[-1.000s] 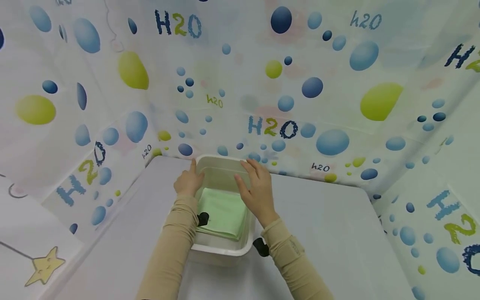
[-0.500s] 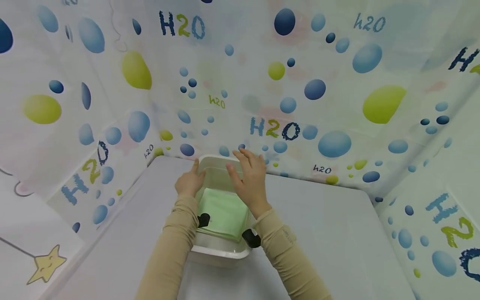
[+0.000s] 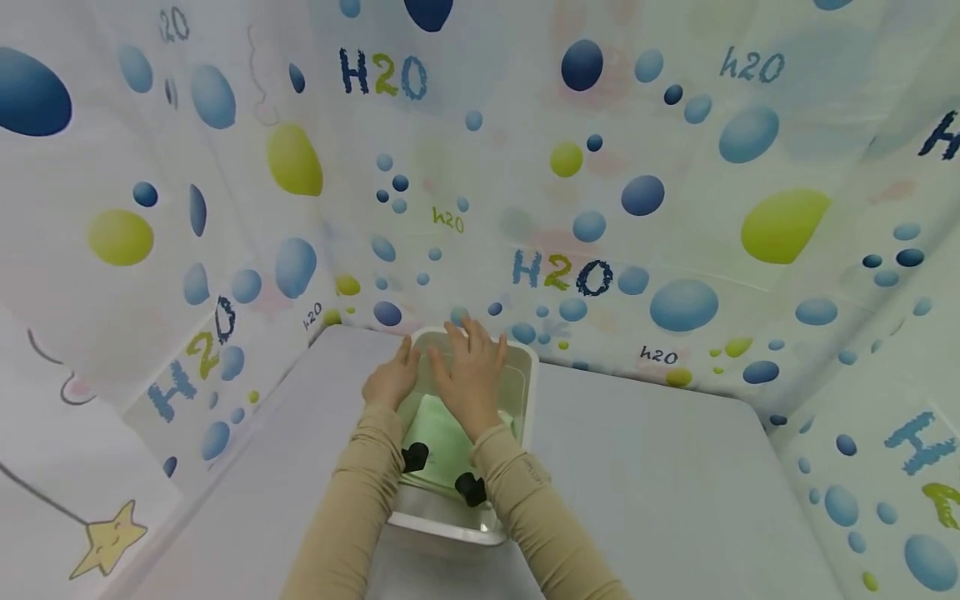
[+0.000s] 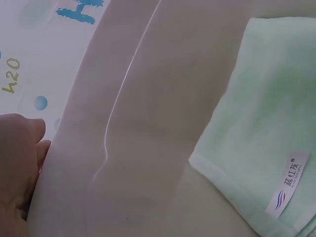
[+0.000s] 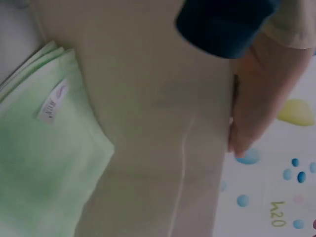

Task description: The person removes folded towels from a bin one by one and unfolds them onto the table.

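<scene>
The white bin (image 3: 450, 533) stood on the white tabletop (image 3: 660, 483), near a rear sheet (image 3: 697, 200) printed with blue and yellow-green spots (image 3: 684, 305) and "H2O" lettering (image 3: 562, 273). Similar side sheeting (image 3: 892, 458) rose left and right of the bin; a yellow star drawing (image 3: 109, 537) showed well left of it. A folded pale-green cloth (image 3: 442, 442) with a white label (image 4: 288, 185) lay inside the bin. The left hand (image 3: 390, 385) was at the bin's left rim; whether it pinched could not be determined. The right hand (image 3: 472, 375), fingers spread, was above the bin's interior.
</scene>
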A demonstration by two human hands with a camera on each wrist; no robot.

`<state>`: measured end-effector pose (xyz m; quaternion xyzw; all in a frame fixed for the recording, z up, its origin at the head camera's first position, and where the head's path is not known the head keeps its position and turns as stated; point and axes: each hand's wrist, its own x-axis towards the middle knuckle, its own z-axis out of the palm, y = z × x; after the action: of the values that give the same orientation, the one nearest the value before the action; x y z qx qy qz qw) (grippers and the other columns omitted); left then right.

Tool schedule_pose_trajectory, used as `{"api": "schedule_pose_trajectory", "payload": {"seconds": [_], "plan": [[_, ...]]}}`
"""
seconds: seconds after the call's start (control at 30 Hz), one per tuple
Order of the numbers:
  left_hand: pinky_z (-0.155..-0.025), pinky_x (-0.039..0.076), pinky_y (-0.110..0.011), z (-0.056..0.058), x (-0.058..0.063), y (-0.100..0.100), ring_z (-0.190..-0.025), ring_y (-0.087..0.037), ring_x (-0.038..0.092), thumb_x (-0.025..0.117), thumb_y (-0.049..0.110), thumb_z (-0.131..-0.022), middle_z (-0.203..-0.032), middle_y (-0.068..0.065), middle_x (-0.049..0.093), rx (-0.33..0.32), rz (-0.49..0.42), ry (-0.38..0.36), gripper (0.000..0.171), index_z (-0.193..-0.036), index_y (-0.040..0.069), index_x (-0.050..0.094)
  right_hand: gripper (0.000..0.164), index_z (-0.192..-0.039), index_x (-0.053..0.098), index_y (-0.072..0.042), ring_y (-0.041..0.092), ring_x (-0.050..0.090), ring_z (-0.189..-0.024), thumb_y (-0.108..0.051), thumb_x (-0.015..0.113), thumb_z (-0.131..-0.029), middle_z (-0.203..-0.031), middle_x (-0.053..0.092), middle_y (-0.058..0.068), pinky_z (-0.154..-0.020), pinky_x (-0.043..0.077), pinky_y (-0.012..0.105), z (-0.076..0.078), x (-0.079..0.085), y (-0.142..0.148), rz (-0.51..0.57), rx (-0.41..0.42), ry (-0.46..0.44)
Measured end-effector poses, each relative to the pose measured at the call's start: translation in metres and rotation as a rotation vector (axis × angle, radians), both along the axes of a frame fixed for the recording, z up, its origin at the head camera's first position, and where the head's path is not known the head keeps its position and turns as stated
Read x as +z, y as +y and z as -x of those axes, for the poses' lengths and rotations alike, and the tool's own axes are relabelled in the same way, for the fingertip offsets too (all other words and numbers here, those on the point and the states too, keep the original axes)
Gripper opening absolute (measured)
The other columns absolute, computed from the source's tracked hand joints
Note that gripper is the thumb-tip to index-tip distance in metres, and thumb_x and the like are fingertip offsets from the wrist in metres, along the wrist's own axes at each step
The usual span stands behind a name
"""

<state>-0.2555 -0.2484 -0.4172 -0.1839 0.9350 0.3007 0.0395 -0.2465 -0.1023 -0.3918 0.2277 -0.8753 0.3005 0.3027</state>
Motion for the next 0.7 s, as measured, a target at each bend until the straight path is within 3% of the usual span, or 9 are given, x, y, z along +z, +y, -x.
{"api": "schedule_pose_trajectory", "payload": {"seconds": [0.2,0.37,0.57,0.7], "plan": [[-0.097,0.038,-0.061,-0.003,-0.002,-0.002,-0.123,-0.05,0.044,0.011,0.054,-0.097,-0.144,-0.022,0.038,0.028,-0.028,0.023,0.057,-0.15,0.032,0.011,0.043,-0.128,0.054,-0.012,0.034,0.036,-0.133,-0.039,0.052,-0.093,-0.139,0.047,0.014,-0.108,0.018,0.064,0.006,-0.015,-0.009,0.029,-0.023,-0.008],[-0.097,0.037,-0.062,-0.002,-0.001,-0.002,-0.123,-0.05,0.043,0.011,0.055,-0.097,-0.144,-0.021,0.038,0.025,-0.039,0.035,0.057,-0.15,0.031,0.013,0.045,-0.131,0.049,-0.012,0.035,0.032,-0.135,-0.036,0.053,-0.093,-0.141,0.043,0.017,-0.108,0.015,0.063,0.013,-0.024,-0.014,0.042,-0.021,-0.091],[-0.095,0.038,-0.062,0.0,-0.002,0.002,-0.123,-0.05,0.044,0.008,0.055,-0.097,-0.144,-0.021,0.038,0.006,-0.029,0.047,0.059,-0.15,0.03,0.011,0.052,-0.139,0.041,-0.015,0.034,0.028,-0.139,-0.038,0.051,-0.094,-0.147,0.038,0.015,-0.109,0.015,0.064,0.021,-0.035,-0.013,-0.033,-0.032,-0.199],[-0.099,0.035,-0.063,-0.001,-0.002,-0.001,-0.127,-0.049,0.039,0.006,0.055,-0.097,-0.148,-0.018,0.034,0.005,-0.046,0.059,0.06,-0.15,0.029,0.011,0.061,-0.147,0.028,-0.019,0.032,0.018,-0.144,-0.044,0.047,-0.094,-0.154,0.027,0.012,-0.111,0.012,0.063,0.025,-0.041,-0.015,-0.096,-0.048,-0.269]]}}
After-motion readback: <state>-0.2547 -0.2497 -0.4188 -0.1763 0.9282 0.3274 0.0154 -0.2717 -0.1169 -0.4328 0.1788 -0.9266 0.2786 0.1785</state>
